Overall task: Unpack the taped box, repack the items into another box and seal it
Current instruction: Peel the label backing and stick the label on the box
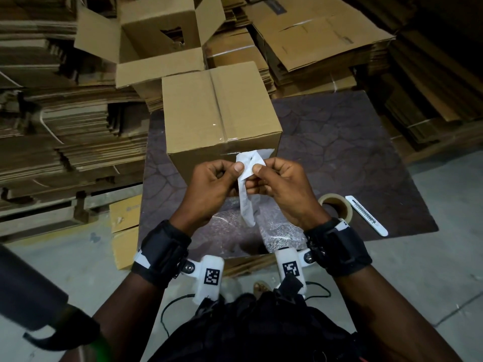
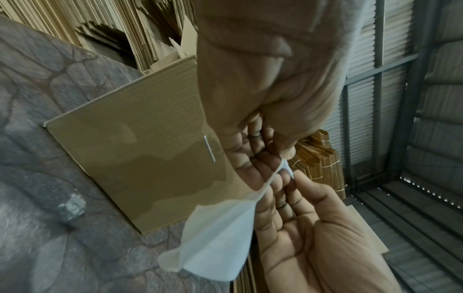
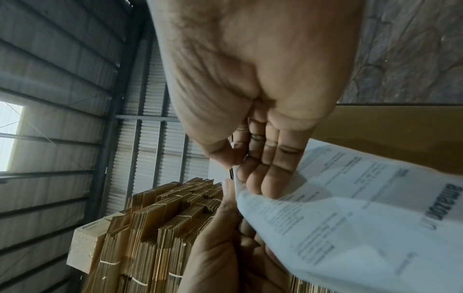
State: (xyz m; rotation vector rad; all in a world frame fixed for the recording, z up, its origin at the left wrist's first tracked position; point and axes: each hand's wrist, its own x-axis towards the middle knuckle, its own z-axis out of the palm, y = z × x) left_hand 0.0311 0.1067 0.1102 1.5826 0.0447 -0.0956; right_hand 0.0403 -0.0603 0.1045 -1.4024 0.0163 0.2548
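A white printed paper sheet hangs crumpled between both hands, just in front of the taped cardboard box on the table. My left hand pinches its upper edge with thumb and fingers; my right hand pinches the same edge right beside it. In the left wrist view the sheet droops below my left hand, with the box behind. The right wrist view shows my right hand on the sheet, with small text printed on it. An open empty box stands behind the taped one.
A tape roll and a white box cutter lie on the dark table top at the right. Bubble wrap lies near the table's front edge under my hands. Stacks of flattened cardboard surround the table.
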